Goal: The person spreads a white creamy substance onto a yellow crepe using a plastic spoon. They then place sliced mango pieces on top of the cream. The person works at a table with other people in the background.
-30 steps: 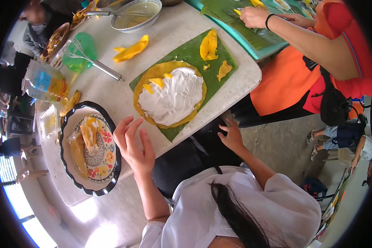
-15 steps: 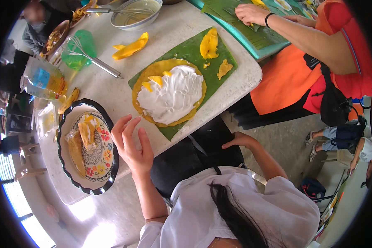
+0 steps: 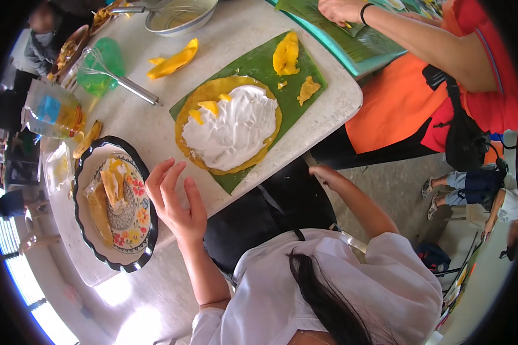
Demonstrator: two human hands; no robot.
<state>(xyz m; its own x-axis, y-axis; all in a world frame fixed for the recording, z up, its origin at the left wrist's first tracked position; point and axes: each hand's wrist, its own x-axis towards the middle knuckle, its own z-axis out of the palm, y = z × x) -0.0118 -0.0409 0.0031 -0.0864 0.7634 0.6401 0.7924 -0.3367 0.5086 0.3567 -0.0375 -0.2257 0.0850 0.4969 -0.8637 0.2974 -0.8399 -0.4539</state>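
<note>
My left hand (image 3: 178,204) is raised over the table edge, fingers apart and holding nothing. It hovers between a scalloped, black-rimmed dish (image 3: 133,265) and a round yellow crepe (image 3: 181,129). White cream (image 3: 230,129) covers most of the crepe, with a few mango pieces (image 3: 209,107) on it at the upper left. Under the crepe lies a green banana leaf (image 3: 296,112), which also carries a mango slice (image 3: 286,54) and a smaller scrap (image 3: 308,90). Filled rolled crepes (image 3: 101,213) sit in the dish. Off the table, beside my lap, is my right hand (image 3: 326,177), its fingers mostly hidden.
A whisk (image 3: 135,89) rests by a green container (image 3: 105,66). Beyond are a mango piece (image 3: 175,60), a bowl (image 3: 181,26) with another whisk, and a plastic bottle (image 3: 49,109). At the right, a co-worker's hand (image 3: 342,10) works over leaves on a teal board (image 3: 368,68).
The whole view has shifted slightly, moving the table things left and up. My right hand has turned, and its thumb no longer sticks out clearly. My left hand stays raised and spread.
</note>
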